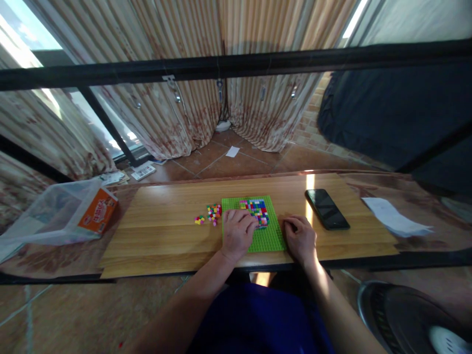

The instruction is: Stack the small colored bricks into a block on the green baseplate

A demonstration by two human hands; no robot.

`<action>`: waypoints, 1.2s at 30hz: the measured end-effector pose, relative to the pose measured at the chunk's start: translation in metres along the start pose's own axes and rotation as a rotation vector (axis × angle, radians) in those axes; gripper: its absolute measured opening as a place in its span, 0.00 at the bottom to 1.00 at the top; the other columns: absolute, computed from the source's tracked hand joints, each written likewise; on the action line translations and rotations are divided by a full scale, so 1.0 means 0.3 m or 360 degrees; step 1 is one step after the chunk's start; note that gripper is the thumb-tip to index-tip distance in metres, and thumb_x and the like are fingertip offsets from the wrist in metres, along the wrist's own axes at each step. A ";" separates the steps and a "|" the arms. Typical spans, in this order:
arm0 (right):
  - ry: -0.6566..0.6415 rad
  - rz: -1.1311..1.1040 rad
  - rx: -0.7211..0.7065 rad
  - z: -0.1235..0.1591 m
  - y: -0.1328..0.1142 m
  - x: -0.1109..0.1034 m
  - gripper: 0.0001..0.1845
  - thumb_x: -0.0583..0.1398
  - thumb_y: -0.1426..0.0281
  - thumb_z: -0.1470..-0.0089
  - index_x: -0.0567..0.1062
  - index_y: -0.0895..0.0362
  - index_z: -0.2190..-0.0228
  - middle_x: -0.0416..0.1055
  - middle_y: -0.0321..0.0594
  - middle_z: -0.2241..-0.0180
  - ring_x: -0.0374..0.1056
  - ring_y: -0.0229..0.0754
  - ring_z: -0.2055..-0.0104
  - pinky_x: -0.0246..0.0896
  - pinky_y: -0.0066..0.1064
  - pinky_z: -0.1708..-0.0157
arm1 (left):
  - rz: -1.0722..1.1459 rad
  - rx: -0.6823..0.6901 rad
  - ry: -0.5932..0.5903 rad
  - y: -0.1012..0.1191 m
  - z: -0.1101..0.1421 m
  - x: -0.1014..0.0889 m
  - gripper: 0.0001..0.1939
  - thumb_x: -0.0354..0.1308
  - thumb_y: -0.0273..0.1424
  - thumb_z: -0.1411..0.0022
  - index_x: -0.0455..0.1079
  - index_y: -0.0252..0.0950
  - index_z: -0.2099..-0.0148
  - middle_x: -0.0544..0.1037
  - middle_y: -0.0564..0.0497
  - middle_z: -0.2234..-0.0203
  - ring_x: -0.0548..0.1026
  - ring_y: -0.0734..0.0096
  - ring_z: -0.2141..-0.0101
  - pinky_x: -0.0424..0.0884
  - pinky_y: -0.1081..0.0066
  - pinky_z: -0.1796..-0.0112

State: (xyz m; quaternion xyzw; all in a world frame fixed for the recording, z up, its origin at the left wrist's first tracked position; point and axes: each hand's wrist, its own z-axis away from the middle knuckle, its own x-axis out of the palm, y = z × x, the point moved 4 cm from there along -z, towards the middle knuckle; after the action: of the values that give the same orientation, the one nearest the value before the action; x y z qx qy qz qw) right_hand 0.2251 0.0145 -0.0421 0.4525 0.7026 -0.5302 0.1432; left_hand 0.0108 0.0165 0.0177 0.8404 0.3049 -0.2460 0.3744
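Note:
A green baseplate (267, 238) lies on the wooden board (165, 231) in front of me, with several small coloured bricks (257, 209) pressed onto its far half. My left hand (238, 232) rests on the plate's left part, fingers curled and pressing near the bricks. My right hand (300, 237) sits on the board just right of the plate, fingers curled under; what they hold, if anything, is hidden. Loose coloured bricks (213, 212) lie in a small heap left of the plate, with a few more bricks (199, 220) further left.
A black phone (326, 208) lies right of the plate, white paper (394, 216) further right. A plastic bag with an orange box (98, 210) lies at the left. A black bar (236, 64) crosses the view above; curtains hang behind.

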 end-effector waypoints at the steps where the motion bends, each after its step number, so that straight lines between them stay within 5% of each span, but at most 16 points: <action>1: -0.0001 -0.0001 -0.0008 0.000 0.000 0.000 0.15 0.54 0.66 0.45 0.80 0.57 0.69 0.75 0.45 0.61 0.71 0.46 0.60 0.65 0.36 0.59 | -0.0002 -0.0010 0.0020 0.001 0.003 -0.006 0.08 0.57 0.34 0.35 0.75 0.42 0.66 0.77 0.53 0.66 0.71 0.67 0.61 0.61 0.61 0.55; 8: 0.0001 -0.0009 -0.0012 0.002 0.002 -0.003 0.16 0.54 0.64 0.45 0.80 0.57 0.68 0.75 0.46 0.61 0.71 0.46 0.60 0.66 0.36 0.60 | -0.0161 -0.0204 0.0119 -0.090 0.103 -0.101 0.08 0.54 0.30 0.35 0.71 0.38 0.55 0.77 0.47 0.61 0.72 0.61 0.56 0.65 0.59 0.53; 16: -0.0001 -0.0008 -0.0001 0.002 0.000 -0.004 0.16 0.54 0.64 0.45 0.80 0.57 0.69 0.75 0.46 0.61 0.71 0.46 0.59 0.65 0.36 0.60 | -0.0678 -0.0667 -0.0039 -0.252 0.170 -0.151 0.11 0.58 0.35 0.41 0.69 0.35 0.57 0.77 0.44 0.64 0.72 0.53 0.59 0.67 0.57 0.56; 25: 0.0015 -0.0033 -0.0006 0.002 -0.002 -0.006 0.15 0.55 0.65 0.45 0.80 0.56 0.69 0.75 0.45 0.62 0.70 0.46 0.59 0.65 0.36 0.60 | -0.0802 -0.0651 -0.0083 -0.242 0.134 -0.143 0.07 0.52 0.32 0.38 0.70 0.37 0.65 0.75 0.43 0.67 0.72 0.54 0.62 0.65 0.59 0.62; 30: 0.0004 -0.0026 0.0025 0.003 -0.004 -0.006 0.15 0.55 0.65 0.45 0.80 0.56 0.69 0.75 0.45 0.61 0.70 0.46 0.59 0.65 0.36 0.60 | -0.0498 -0.0561 -0.0118 -0.219 0.133 -0.141 0.08 0.50 0.29 0.36 0.70 0.37 0.62 0.77 0.46 0.67 0.74 0.59 0.64 0.67 0.61 0.60; 36: 0.0001 -0.0062 0.0045 0.003 -0.008 -0.007 0.15 0.55 0.65 0.45 0.80 0.56 0.68 0.76 0.45 0.61 0.71 0.46 0.59 0.65 0.36 0.59 | -0.0095 -0.0304 -0.0066 -0.103 0.095 -0.138 0.07 0.52 0.29 0.35 0.71 0.37 0.61 0.78 0.48 0.68 0.74 0.65 0.64 0.69 0.66 0.60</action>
State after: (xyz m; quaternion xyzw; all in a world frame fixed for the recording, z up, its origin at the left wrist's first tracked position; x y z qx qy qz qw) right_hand 0.2242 0.0127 -0.0396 0.4410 0.7038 -0.5425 0.1263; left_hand -0.0446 -0.0027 0.0124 0.7862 0.3442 -0.2442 0.4515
